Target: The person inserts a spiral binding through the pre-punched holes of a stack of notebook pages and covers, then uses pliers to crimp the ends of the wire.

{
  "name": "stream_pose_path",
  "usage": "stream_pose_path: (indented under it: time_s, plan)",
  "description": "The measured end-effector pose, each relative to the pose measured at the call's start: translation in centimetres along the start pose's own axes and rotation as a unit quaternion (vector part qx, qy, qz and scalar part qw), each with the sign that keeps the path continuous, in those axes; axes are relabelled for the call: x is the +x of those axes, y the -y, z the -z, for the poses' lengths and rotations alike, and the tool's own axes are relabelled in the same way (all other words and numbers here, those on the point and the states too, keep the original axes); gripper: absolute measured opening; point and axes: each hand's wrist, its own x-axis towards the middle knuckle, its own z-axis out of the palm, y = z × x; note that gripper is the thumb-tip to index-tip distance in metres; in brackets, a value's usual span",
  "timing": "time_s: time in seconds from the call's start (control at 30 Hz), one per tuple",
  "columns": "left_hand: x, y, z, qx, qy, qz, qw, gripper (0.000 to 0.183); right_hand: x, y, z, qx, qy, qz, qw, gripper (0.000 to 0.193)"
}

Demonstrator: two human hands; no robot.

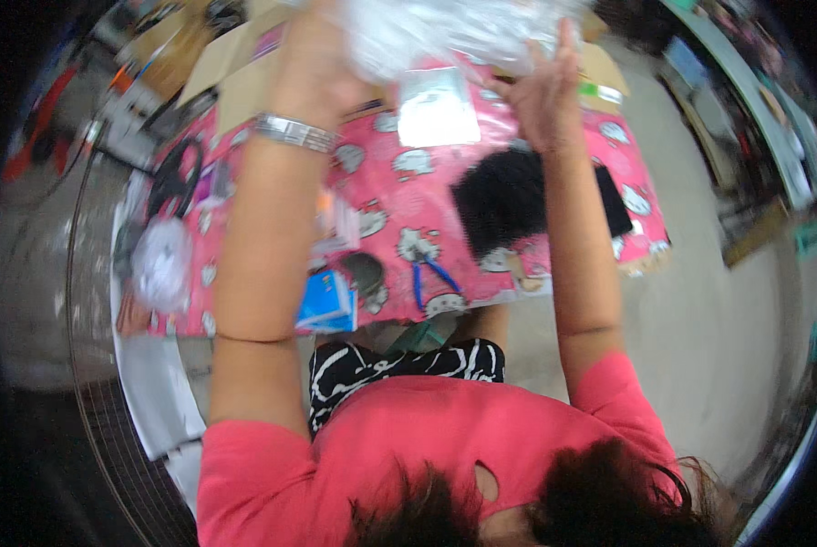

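Note:
Both my arms reach to the far side of the table, where a bunched mass of clear plastic bags lies between my hands. My left hand is at the left side of the plastic; motion blur and the plastic hide its fingers. On the right, my right hand is at the plastic's edge with thumb and fingers spread apart. Below the plastic is a shiny, pale rectangular packet. Black fuzzy-looking material lies beside and partly behind my right forearm.
On the pink patterned tablecloth are blue-handled pliers, a blue packet, a dark round object and a roll of clear plastic. Open cardboard boxes stand at the far left. Shelving runs along the right.

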Motion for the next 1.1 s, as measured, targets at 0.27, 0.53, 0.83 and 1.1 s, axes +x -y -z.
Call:
stream_pose_path:
  time_s: [0.27,0.53,0.83,1.1]
  plan:
    - [-16.0,-0.4,12.0,-0.113,-0.247,-0.017,0.962,0.034,-3.8,-5.6,-20.6,-0.419,0.133,-0.059,0.896,0.040]
    - [-35.5,-13.0,37.4,-0.025,-0.554,-0.129,0.822,0.025,-2.9,-7.8,-20.2,-0.398,-0.037,0.184,0.898,0.042]
    - [-35.3,-20.3,62.7,0.605,-0.736,0.097,0.286,0.056,-7.7,6.3,-15.2,-0.820,-0.150,0.291,0.470,0.036]
    - [-32.4,-12.3,80.0,0.709,-0.054,0.525,0.469,0.056,-8.8,2.9,-26.1,-0.661,-0.400,0.219,0.596,0.035]
